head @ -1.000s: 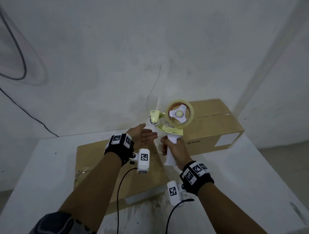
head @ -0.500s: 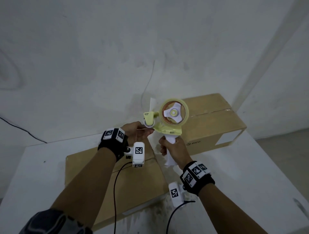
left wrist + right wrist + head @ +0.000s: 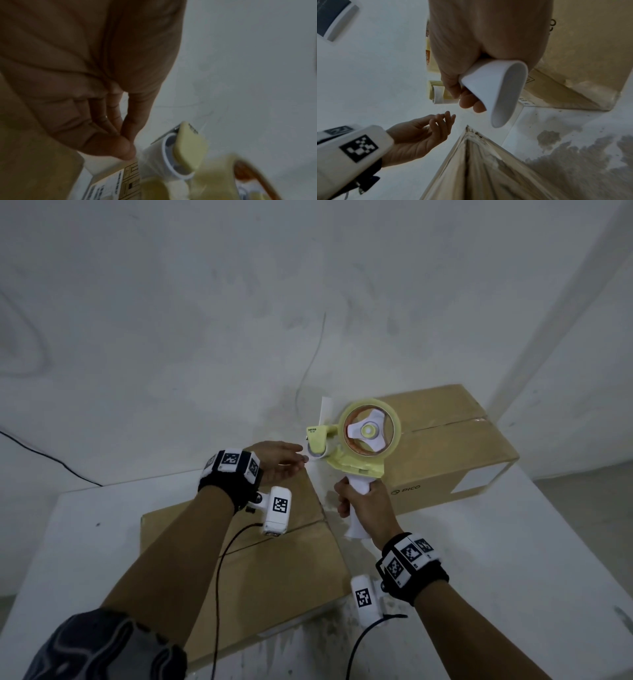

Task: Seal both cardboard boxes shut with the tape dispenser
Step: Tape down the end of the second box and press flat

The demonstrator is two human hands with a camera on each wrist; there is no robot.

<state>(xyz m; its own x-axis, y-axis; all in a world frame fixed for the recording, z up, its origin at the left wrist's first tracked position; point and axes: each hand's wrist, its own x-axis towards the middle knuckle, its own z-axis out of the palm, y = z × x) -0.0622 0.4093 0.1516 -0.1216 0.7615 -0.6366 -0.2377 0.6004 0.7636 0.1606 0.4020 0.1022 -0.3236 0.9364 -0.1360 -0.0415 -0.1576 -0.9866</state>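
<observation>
My right hand (image 3: 368, 506) grips the white handle (image 3: 505, 88) of a yellow tape dispenser (image 3: 356, 446) and holds it upright in the air between two boxes. A roll of clear tape (image 3: 371, 429) sits in it. My left hand (image 3: 284, 462) reaches in from the left, its fingers loosely bent, its fingertips right at the dispenser's front roller (image 3: 159, 159). I see nothing held between them. The near cardboard box (image 3: 267, 570) lies under my left forearm, flaps down. The far cardboard box (image 3: 445, 446) stands behind the dispenser, with its top seam showing.
Both boxes rest on a white table (image 3: 513, 542) with worn grey patches (image 3: 573, 148). A pale wall rises close behind, with a black cable (image 3: 51, 460) at the left. Floor (image 3: 599, 484) shows past the table's right edge. Wrist camera cables hang below my arms.
My left hand has turned from palm-up below the dispenser's front to fingertips at the roller. The dispenser stays raised in my right hand. My head view has shifted slightly.
</observation>
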